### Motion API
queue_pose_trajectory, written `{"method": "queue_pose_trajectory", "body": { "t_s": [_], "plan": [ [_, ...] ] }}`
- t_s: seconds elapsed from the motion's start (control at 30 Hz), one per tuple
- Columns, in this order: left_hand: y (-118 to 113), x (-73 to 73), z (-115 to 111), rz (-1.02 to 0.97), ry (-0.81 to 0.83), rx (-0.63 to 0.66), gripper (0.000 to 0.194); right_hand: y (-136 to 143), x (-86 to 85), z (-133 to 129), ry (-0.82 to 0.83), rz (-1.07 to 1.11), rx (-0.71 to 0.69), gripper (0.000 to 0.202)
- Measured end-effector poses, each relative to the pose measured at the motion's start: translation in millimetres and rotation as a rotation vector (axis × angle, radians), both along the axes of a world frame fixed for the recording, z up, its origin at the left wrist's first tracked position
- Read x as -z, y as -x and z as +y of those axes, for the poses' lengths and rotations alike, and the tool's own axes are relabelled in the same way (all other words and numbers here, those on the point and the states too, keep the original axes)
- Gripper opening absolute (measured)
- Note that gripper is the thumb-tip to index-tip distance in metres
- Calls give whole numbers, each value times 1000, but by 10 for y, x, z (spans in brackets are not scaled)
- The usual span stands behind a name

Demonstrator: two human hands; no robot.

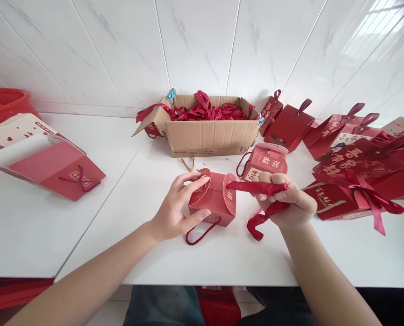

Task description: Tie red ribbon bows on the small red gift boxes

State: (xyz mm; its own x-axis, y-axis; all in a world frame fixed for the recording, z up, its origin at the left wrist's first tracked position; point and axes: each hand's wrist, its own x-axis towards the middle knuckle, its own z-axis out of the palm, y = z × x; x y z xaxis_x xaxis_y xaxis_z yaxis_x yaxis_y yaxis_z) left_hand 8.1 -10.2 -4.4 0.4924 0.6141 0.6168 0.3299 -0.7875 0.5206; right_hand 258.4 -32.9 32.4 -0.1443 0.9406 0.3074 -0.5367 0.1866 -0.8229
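A small red gift box (213,199) with two rounded end flaps stands on the white table in front of me. My left hand (178,206) grips its left side, fingers on the left flap and thumb at the front edge. My right hand (286,201) is closed in a fist around a dark red ribbon (246,186). This ribbon runs taut from the box's right flap, and its loose end hangs below my fist. A twisted red cord handle (205,233) droops from the front of the box onto the table.
Behind stands a cardboard box (212,136) full of red ribbons. A similar gift box (266,160) sits behind my right hand. Several finished-looking red boxes (344,199) crowd the right side. At left lie an open red paper bag (59,170) and a red basket (10,104).
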Motion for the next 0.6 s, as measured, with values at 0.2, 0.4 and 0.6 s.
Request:
{"method": "queue_pose_trajectory", "body": {
  "t_s": [0.2, 0.4, 0.6],
  "plan": [
    [0, 2, 10, 2, 5, 1, 62, 48, 15, 5, 14, -31, 11, 22],
    [3, -7, 3, 6, -12, -4, 62, 84, 16, -6, 67, -89, 54, 19],
    [0, -9, -2, 10, -11, -5, 62, 50, 64, 21, 159, -286, 103, 19]
  ]
}}
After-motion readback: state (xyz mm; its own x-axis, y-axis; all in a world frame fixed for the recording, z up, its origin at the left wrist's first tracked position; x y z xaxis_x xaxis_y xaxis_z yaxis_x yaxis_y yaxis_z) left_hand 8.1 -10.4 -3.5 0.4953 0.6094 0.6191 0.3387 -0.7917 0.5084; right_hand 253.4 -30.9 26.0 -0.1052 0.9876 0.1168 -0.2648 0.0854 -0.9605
